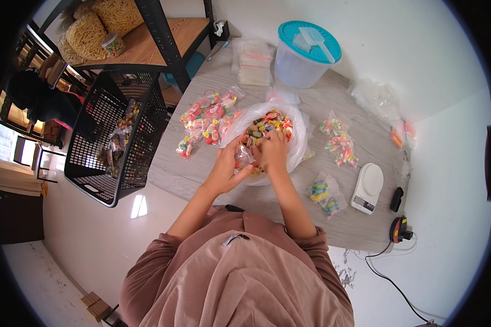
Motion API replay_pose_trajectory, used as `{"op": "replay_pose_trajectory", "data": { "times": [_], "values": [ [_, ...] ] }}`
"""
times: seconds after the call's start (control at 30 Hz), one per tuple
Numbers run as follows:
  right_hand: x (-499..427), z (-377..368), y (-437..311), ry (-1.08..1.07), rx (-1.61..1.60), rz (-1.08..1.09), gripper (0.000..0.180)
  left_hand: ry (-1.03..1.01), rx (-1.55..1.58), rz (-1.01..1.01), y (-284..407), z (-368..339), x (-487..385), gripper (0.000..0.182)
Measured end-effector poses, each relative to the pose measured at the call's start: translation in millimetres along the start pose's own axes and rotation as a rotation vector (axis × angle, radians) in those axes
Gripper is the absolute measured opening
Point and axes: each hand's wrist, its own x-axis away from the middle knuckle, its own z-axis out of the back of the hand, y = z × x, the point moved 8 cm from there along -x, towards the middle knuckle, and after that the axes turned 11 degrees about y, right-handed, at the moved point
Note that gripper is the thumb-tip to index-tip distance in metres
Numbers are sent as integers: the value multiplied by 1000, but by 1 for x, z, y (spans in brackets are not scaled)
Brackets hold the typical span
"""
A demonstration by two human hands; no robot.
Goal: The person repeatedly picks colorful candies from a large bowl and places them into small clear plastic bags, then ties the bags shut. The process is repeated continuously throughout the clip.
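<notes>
A large plastic-lined container full of colourful wrapped candies stands on the table before me. My left hand holds a small clear plastic bag over its near left part. In among the candies is my right hand, fingers bent down beside the bag; whether it grips a candy cannot be made out. Filled candy bags lie in a heap to the left. More filled bags lie to the right, and small bags with blue, green and yellow candies are nearer me.
A white digital scale sits at the right, near a power adapter with cables. Behind are flat empty bags and a lidded plastic bucket with a scoop on top. A black basket holds filled bags at left; a person is beyond it.
</notes>
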Motion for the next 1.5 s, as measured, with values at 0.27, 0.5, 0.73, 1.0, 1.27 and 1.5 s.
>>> {"op": "replay_pose_trajectory", "data": {
  "times": [0.27, 0.5, 0.73, 1.0, 1.27, 1.5],
  "values": [
    [7, 11, 28, 49, -734, -328, 10, -86, 349, 129, -2, -12, -10, 72],
    [13, 47, 30, 143, -1218, -507, 18, -67, 242, 85, -11, -24, -9, 52],
    [29, 56, 17, 33, -1164, -391, 14, -90, 114, -23, -4, -25, -13, 47],
    [27, 62, 12, 32, -1006, -225, 11, -71, 87, -69, 18, -18, -20, 47],
    [27, 81, -16, 21, -723, 70, 16, -145, 93, -114, 21, -26, -22, 49],
    [31, 69, 5, -38, -971, -204, 17, -121, 404, 2, 32, -23, -24, 50]
  ]
}}
